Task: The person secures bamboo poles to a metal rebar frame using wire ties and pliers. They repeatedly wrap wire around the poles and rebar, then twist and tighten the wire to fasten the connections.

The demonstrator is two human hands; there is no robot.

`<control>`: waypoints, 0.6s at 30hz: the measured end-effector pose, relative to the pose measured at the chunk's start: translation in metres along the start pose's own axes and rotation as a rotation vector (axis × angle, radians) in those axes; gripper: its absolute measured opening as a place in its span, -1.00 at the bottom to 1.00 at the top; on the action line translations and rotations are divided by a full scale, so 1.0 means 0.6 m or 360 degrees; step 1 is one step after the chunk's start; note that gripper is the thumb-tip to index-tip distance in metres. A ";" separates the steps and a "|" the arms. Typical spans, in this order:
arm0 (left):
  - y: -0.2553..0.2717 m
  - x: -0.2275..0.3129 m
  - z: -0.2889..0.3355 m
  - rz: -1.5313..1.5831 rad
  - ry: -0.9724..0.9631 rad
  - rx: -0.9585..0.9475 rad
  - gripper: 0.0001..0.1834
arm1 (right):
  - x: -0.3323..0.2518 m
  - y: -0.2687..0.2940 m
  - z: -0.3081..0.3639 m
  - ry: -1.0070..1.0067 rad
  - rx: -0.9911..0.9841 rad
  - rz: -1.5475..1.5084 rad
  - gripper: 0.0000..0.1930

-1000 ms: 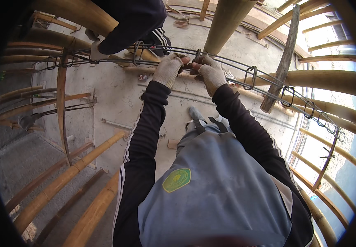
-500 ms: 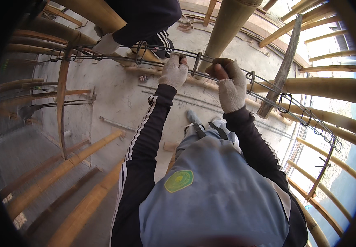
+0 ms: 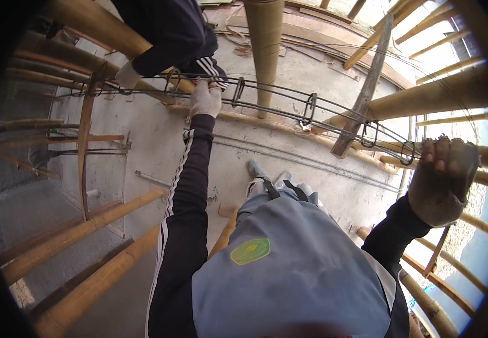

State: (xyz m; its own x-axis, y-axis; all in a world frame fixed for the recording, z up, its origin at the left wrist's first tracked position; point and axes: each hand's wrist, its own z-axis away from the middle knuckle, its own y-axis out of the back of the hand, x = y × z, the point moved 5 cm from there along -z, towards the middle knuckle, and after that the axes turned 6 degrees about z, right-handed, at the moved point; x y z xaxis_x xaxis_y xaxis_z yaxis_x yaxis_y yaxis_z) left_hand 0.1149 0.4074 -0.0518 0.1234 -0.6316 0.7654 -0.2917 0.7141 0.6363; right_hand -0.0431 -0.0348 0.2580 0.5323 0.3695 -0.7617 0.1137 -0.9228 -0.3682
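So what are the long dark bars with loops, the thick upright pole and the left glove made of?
Dark bars with loops: probably steel, dull; thin, stiff-looking rods with bent loops around them.
Upright pole: likely bamboo, fairly smooth; it's round and tan, though it could be wood.
Left glove: seems to be cloth, perhaps knitted; pale, matt and soft-looking.

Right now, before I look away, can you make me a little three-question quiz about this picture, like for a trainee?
1. Which of the wearer's hands is nearer the other person's dark sleeve?
2. True or false: the badge on the wearer's shirt is yellow-green.
3. Fill in: small metal loops go around long metal ____.

Key: 1. The left hand; the right hand is farther away. 2. True. 3. Bars.
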 end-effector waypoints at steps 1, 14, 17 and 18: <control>0.002 0.000 0.000 -0.0064 0.0030 0.0021 -0.73 | -0.038 0.029 0.000 0.0015 -0.0065 -0.0050 -0.65; -0.045 0.021 -0.017 0.0387 0.0253 0.0127 -0.76 | -0.153 0.209 0.115 -0.0004 0.0487 -0.0126 -0.66; -0.030 -0.001 -0.022 -0.0064 0.0122 0.0308 -0.74 | -0.107 0.243 0.146 -0.0140 0.0827 -0.0159 -0.73; -0.019 -0.009 -0.027 -0.0343 0.0061 0.0386 -0.74 | -0.123 0.267 0.152 -0.0008 0.0831 -0.0094 -0.74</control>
State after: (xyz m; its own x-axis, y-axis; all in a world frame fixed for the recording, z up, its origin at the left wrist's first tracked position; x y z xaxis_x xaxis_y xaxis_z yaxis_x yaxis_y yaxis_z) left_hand 0.1327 0.4073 -0.0616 0.2411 -0.7451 0.6218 -0.4721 0.4697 0.7460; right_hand -0.1409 -0.2003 0.2067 0.5335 0.4209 -0.7336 -0.2905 -0.7234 -0.6263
